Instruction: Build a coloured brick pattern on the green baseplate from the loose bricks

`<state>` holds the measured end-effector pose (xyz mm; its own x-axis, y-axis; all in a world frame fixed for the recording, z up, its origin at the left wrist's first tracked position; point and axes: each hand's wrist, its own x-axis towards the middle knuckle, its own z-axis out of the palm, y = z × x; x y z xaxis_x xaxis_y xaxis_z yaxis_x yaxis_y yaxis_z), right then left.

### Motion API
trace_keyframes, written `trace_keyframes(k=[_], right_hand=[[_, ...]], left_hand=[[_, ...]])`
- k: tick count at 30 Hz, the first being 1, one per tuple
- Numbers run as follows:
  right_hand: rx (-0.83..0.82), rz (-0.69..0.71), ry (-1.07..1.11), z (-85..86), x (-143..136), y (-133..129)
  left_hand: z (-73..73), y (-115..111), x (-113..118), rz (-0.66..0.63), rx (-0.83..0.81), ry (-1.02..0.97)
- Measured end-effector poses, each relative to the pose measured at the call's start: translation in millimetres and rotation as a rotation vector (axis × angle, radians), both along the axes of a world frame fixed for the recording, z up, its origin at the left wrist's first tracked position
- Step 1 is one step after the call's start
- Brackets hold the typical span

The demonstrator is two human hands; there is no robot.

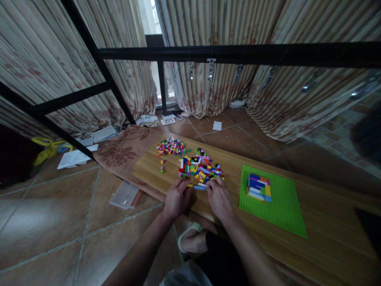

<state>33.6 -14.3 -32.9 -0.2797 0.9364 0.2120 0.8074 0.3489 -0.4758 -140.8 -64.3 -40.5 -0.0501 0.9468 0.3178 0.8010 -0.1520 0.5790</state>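
Note:
My left hand (177,197) is closed at the near edge of the wooden table, its fingertips pinching the yellow left end of a short row of bricks (199,187). The row has light blue in its middle and a white brick on top at the right. My right hand (219,195) pinches the right end of this row. Just beyond both hands lies a loose pile of mixed bricks (201,167). A green baseplate (282,202) to the right bears a low block of joined bricks (258,188), mainly purple, white, blue and yellow.
A pile of small colourful pieces (171,146) lies farther back on the wooden table (324,198). A brown cloth (125,149) covers the left end. On the floor are a clear plastic lid (124,194) and papers (217,125). A black metal frame (253,55) crosses behind.

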Motion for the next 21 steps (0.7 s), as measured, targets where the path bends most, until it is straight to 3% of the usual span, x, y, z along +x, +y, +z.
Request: trace_keyframes(k=[7,14,17,21], right_hand=[[-0.043,-0.062,0.201,14.2,26,-20],[0.060,-0.280,0.236,17.3,101,-47],[0.117,-0.343,0.195,16.8,133,-46],[0.154,-0.369,0.153,16.1,155,-35]], left_hand=[[3.9,17,9,-0.147,-0.013,0.160],[4.8,28,11,-0.156,0.031,0.185],[12.9,27,31,-0.151,0.063,0.131],[29.0,27,78,-0.269,-0.002,-0.033]])
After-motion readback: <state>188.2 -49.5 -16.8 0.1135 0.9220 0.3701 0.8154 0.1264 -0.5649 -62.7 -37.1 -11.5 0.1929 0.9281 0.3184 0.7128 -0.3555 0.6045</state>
